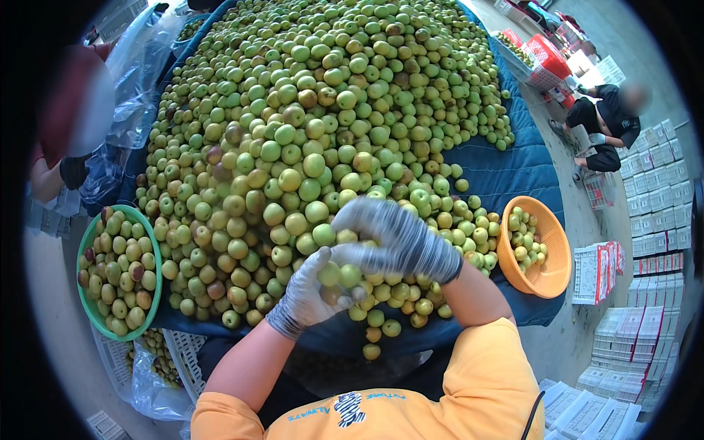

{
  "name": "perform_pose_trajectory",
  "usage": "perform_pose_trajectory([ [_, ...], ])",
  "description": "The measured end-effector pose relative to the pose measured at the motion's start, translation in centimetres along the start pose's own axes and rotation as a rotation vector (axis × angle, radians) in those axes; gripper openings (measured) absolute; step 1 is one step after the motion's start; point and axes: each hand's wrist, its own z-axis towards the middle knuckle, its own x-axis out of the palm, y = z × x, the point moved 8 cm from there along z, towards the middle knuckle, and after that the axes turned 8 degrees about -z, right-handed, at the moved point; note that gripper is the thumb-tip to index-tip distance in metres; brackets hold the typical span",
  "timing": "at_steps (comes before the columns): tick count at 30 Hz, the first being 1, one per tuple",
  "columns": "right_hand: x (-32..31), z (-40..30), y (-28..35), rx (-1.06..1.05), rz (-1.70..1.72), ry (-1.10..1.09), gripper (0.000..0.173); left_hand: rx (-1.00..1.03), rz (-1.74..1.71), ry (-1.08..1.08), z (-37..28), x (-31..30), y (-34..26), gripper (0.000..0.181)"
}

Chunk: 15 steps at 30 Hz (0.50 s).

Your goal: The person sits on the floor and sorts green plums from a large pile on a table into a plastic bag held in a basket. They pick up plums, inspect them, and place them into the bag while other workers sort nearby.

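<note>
A great heap of green and reddish-brown jujube-like fruits [291, 148] covers a blue quilted cloth [495, 165]. Both my hands wear grey-white knit gloves and meet over the near part of the heap. My left hand [316, 297], palm up with curled fingers, holds several fruits [340, 275]. My right hand [390, 239], blurred, is just above and to the right of it, fingers bent over the fruits; whether it grips one is unclear. A green basket [159, 275] full of fruits stands at the left; an orange basket [553, 264], partly filled, tilts at the right.
A person [71, 110] with a dark glove is at the left by clear plastic sheeting [135, 82]. Another person [599, 121] sits at the far right near stacked white crates [660, 187]. Below the green basket, a white crate [184, 352] holds fruits and plastic film.
</note>
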Motion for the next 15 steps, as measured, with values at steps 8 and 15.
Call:
perform_pose_trajectory([
  [8,-14.4,3.7,-23.7,0.763,-0.69,-0.392,0.043,-0.015,0.156,0.212,0.2,-0.6,0.4,0.043],
  [15,-12.9,9.7,-28.0,0.858,-0.77,-0.017,0.089,-0.024,0.31,0.192,0.2,-0.5,0.3,0.044],
])
